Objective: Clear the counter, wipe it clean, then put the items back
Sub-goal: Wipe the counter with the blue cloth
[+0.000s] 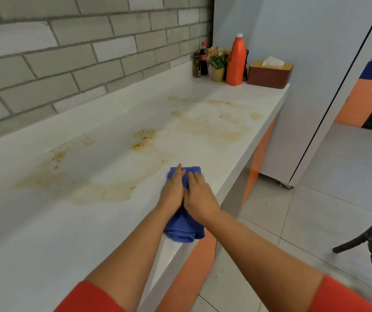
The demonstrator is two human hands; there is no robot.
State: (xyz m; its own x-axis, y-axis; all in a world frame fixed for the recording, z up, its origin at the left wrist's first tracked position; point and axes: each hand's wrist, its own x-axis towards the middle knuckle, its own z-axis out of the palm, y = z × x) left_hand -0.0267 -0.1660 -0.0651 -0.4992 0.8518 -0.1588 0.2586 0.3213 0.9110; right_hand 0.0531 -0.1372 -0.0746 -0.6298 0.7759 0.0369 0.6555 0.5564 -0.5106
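Stains [214, 122] of brownish, dried spill with dark specks spread across most of the middle of the white desk [45, 233], so the wiping looks barely begun. The blue cloth [183, 230] lies folded at the desk's front edge, its near end hanging slightly over the lip. The left hand [173, 188] and right hand [199, 195] press flat on it side by side, touching each other, with fingers straight and pointing toward the far end.

Clearing seems done: 5 items stand bunched at the far end against the wall. They are a small jar [196, 65], a dark sauce bottle [203, 59], a flower pot [217, 64], a tall orange bottle [235, 61] and a tissue box [269, 75]. That corner under them would need wiping too.

By my judgement about 1 of 3 stages is finished. Nearly all the scrubbing remains, then returning the items to their places.
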